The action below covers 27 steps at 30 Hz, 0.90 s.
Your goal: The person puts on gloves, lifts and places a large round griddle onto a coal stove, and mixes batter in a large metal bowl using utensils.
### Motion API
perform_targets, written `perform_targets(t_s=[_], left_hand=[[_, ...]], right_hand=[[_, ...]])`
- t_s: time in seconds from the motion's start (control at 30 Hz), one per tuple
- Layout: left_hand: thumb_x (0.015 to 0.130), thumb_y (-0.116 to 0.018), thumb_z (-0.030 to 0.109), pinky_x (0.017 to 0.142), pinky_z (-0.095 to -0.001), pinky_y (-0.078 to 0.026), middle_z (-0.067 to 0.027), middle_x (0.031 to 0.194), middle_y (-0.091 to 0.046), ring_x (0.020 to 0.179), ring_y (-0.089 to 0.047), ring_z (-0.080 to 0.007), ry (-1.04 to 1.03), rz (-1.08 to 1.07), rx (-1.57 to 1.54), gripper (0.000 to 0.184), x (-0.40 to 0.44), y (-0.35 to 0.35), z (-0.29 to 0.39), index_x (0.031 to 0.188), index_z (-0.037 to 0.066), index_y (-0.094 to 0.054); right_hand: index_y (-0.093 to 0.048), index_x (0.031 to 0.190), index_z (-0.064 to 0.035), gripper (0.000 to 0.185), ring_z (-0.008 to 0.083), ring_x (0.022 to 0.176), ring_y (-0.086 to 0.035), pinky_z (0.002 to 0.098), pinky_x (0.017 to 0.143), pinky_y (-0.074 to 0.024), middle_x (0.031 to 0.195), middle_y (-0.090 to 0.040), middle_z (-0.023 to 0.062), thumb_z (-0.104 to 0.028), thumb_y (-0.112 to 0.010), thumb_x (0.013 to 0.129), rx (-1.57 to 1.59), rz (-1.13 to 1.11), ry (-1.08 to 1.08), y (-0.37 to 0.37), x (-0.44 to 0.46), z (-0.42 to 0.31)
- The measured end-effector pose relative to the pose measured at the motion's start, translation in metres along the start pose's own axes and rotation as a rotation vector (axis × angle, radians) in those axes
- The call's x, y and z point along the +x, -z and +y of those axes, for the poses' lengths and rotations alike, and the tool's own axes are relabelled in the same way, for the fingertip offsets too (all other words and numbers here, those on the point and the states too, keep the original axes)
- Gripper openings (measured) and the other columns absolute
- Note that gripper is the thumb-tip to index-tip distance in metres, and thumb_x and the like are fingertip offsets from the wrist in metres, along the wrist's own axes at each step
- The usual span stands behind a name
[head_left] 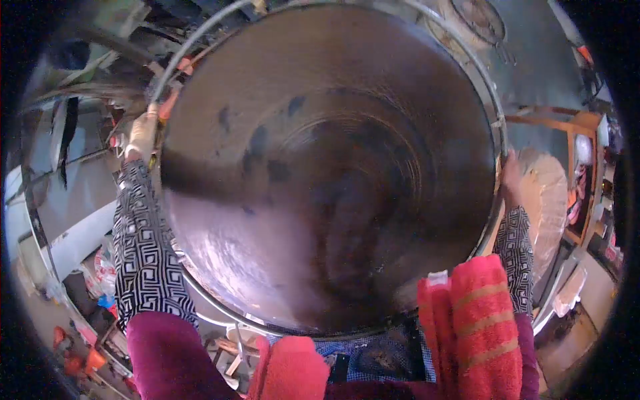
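Note:
A large round dark metal pan [333, 167] with a pale metal rim fills the middle of the view. At its left edge my left hand [141, 135] is closed round the rim. My right hand [511, 179] grips the opposite edge, its fingers partly hidden behind the rim. The pan's inner surface is shiny at the lower left and shows curved streaks and dark spots. Patterned black and white cuffs cover both forearms. A red towel [483, 320] with tan stripes hangs at the lower right, and another red cloth [291, 370] shows at the bottom.
On the right are a round pale wooden board [541, 200] and a wooden-framed shelf [571, 180] with items in it. A round wire strainer [479, 20] lies at the upper right. Plastic bags [103, 270] and orange objects [93, 360] are at the lower left.

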<state>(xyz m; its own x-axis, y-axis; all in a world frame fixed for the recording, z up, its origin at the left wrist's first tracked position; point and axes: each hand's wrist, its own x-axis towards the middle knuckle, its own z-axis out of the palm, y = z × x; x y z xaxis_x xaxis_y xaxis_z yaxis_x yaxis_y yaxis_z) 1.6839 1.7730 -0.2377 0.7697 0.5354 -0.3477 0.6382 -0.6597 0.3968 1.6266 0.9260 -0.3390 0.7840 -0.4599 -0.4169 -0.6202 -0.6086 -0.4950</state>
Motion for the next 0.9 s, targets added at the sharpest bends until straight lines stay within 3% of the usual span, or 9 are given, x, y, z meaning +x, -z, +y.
perform_targets(t_s=[0.07, 0.17, 0.2, 0.27, 0.33, 0.47, 0.53, 0.67, 0.9], left_hand=[[0.084, -0.039, 0.069, 0.052, -0.0359, -0.051, -0.0100, 0.082, -0.063, 0.069, -0.062, -0.0213, 0.007, -0.094, 0.024, 0.071, 0.008, 0.008, -0.010, 0.104, 0.005, -0.061], [0.085, -0.034, 0.069, 0.057, -0.0368, -0.051, -0.0131, 0.084, -0.063, 0.073, -0.063, -0.0236, -0.141, 0.208, 0.328, 0.074, 0.067, 0.005, -0.073, 0.104, 0.003, -0.061], [0.085, -0.034, 0.069, 0.058, -0.0364, -0.051, -0.0139, 0.084, -0.063, 0.075, -0.063, -0.0236, -0.162, 0.182, 0.316, 0.074, 0.074, 0.002, -0.096, 0.103, 0.003, -0.061], [0.085, -0.033, 0.069, 0.058, -0.0366, -0.051, -0.0164, 0.091, -0.063, 0.080, -0.064, -0.0247, 0.055, -0.068, 0.067, 0.074, -0.027, 0.038, -0.008, 0.104, 0.003, -0.061], [0.085, -0.034, 0.069, 0.055, -0.0374, -0.052, -0.0179, 0.100, -0.062, 0.085, -0.063, -0.0283, 0.018, -0.020, 0.100, 0.076, -0.003, 0.028, -0.045, 0.113, 0.003, -0.057], [0.084, -0.035, 0.070, 0.057, -0.0397, -0.053, -0.0175, 0.103, -0.062, 0.088, -0.062, -0.0310, 0.040, 0.099, 0.188, 0.078, 0.025, 0.000, -0.085, 0.118, 0.002, -0.054], [0.084, -0.035, 0.070, 0.060, -0.0398, -0.054, -0.0170, 0.105, -0.062, 0.091, -0.062, -0.0313, 0.116, -0.041, 0.023, 0.078, -0.012, 0.015, -0.052, 0.118, 0.003, -0.054], [0.085, -0.034, 0.069, 0.065, -0.0418, -0.052, -0.0188, 0.108, -0.060, 0.093, -0.061, -0.0297, 0.191, 0.053, 0.030, 0.077, -0.023, 0.011, -0.038, 0.114, 0.002, -0.057], [0.085, -0.034, 0.067, 0.096, -0.0436, -0.036, -0.0257, 0.118, -0.055, 0.116, -0.048, -0.0399, 0.054, 0.137, 0.176, 0.076, -0.016, 0.003, -0.046, 0.116, 0.002, -0.057]], right_hand=[[-0.056, 0.093, -0.0015, 0.049, 0.0239, 0.074, -0.055, 0.0370, 0.071, -0.0435, 0.077, -0.058, 0.0141, -0.043, -0.029, 0.097, 0.015, 0.027, 0.025, 0.002, -0.014, -0.008], [-0.054, 0.084, -0.0046, 0.045, 0.0229, 0.062, -0.052, 0.0367, 0.060, -0.0433, 0.067, -0.053, 0.0125, -0.041, -0.031, 0.097, -0.209, 0.384, 0.569, -0.015, 0.012, 0.010], [-0.053, 0.083, -0.0044, 0.045, 0.0229, 0.061, -0.051, 0.0367, 0.059, -0.0425, 0.065, -0.053, 0.0124, -0.041, -0.031, 0.097, -0.079, 0.296, 0.519, -0.016, 0.012, 0.000], [-0.053, 0.080, -0.0040, 0.046, 0.0228, 0.059, -0.050, 0.0368, 0.055, -0.0409, 0.063, -0.052, 0.0124, -0.041, -0.032, 0.097, 0.161, 0.110, 0.359, -0.002, -0.020, -0.030], [-0.054, 0.079, 0.0004, 0.052, 0.0240, 0.050, -0.048, 0.0380, 0.048, -0.0371, 0.055, -0.049, 0.0121, -0.043, -0.032, 0.097, 0.149, 0.070, 0.059, -0.004, -0.030, -0.061], [-0.054, 0.077, 0.0010, 0.053, 0.0253, 0.048, -0.047, 0.0394, 0.045, -0.0347, 0.058, -0.052, 0.0155, -0.042, -0.031, 0.098, -0.067, 0.181, 0.425, -0.017, 0.019, -0.023], [-0.055, 0.074, 0.0011, 0.056, 0.0281, 0.053, -0.052, 0.0419, 0.049, -0.0377, 0.060, -0.054, 0.0161, -0.043, -0.029, 0.098, 0.011, -0.005, 0.322, 0.001, 0.014, -0.030], [-0.059, 0.077, 0.0017, 0.059, 0.0222, 0.054, -0.051, 0.0370, 0.054, -0.0399, 0.059, -0.053, 0.0103, -0.046, -0.030, 0.096, -0.091, 0.216, 0.271, -0.010, 0.025, -0.047], [-0.055, 0.098, 0.0026, 0.052, 0.0224, 0.075, -0.052, 0.0365, 0.070, -0.0411, 0.079, -0.056, 0.0143, -0.043, -0.031, 0.097, 0.120, 0.027, 0.125, 0.005, 0.015, -0.062]])
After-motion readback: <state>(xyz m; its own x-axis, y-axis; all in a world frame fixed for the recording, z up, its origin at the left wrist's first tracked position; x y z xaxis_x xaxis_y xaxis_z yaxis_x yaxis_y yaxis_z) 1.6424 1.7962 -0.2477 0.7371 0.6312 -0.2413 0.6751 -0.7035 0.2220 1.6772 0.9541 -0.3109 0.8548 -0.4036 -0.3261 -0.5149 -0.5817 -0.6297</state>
